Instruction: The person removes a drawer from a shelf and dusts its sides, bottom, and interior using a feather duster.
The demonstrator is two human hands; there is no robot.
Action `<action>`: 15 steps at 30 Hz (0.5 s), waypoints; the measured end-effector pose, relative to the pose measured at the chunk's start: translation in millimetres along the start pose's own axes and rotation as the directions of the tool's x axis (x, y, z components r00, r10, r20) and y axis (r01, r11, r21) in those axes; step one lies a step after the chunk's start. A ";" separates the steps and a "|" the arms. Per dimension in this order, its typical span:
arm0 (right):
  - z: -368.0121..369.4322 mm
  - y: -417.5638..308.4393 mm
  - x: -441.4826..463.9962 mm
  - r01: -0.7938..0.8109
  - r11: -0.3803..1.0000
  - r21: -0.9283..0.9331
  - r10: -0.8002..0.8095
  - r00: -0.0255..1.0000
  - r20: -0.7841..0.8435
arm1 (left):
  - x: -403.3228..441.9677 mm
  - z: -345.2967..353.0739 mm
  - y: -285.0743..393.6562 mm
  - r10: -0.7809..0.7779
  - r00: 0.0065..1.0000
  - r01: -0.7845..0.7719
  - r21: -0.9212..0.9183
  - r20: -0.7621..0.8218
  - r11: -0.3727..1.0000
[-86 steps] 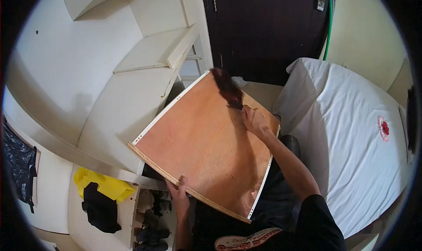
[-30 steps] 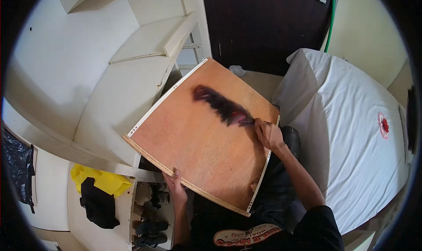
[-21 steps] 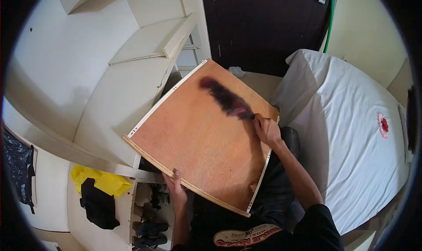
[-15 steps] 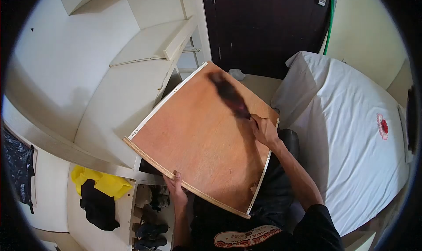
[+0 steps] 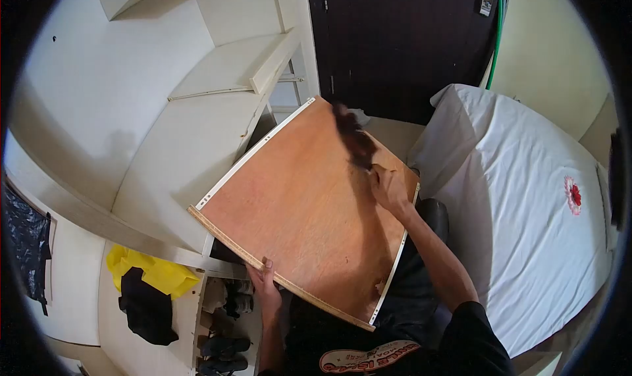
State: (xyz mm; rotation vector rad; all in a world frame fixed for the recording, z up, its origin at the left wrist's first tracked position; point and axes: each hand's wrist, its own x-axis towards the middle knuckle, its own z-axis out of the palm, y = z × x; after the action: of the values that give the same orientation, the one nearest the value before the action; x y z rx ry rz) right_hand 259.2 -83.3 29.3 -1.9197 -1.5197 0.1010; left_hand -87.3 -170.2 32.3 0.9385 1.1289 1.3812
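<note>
A drawer [image 5: 283,211] rests tilted over my lap with its orange-brown wooden underside facing up. White metal slide rails run along two opposite edges. My left hand [image 5: 264,285] grips its near-left edge, thumb on top and fingers underneath. Above the right part of the panel, my right hand [image 5: 391,190] is closed around the end of a dark brown, fuzzy duster [image 5: 355,139]. The duster is smeared by motion, so whether it touches the wood cannot be told. Its far end reaches past the panel's upper edge.
On the left stands a cream cabinet [image 5: 191,126] with shelves. Yellow cloth [image 5: 155,270] and black cloth [image 5: 146,310] lie at lower left, beside shoes [image 5: 225,346] on a low shelf. A white-covered bed [image 5: 513,211] is close on my right. Ahead is a dark door [image 5: 401,47].
The duster has swung to the right and up, to the panel's upper right edge, along with a small move of my right hand. My left hand keeps its grip on the drawer.
</note>
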 end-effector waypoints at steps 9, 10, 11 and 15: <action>3.2 -23.2 25.9 0.026 0.995 -0.102 -0.027 1.000 -0.016 | -4.2 4.2 8.4 -0.048 0.998 0.050 0.046 -0.034 0.998; -8.6 -35.0 24.8 0.089 0.992 -0.092 -0.090 0.996 -0.001 | -6.2 7.0 15.1 -0.055 0.998 0.058 0.080 -0.041 0.995; -14.6 -41.1 24.3 0.152 0.985 -0.080 -0.151 0.988 0.015 | -8.1 7.9 18.5 -0.063 0.997 0.069 0.115 -0.050 0.991; 0.0 -17.8 36.9 0.021 1.000 -0.019 -0.021 1.000 -0.010 | -3.8 -0.8 5.6 -0.037 0.999 0.038 0.055 -0.011 0.998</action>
State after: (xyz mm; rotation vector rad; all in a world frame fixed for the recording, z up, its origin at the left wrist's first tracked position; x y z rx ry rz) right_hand 256.0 -49.0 51.5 -1.9162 -1.5390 0.0678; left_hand -88.9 -174.0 37.7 0.9457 1.1916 1.3316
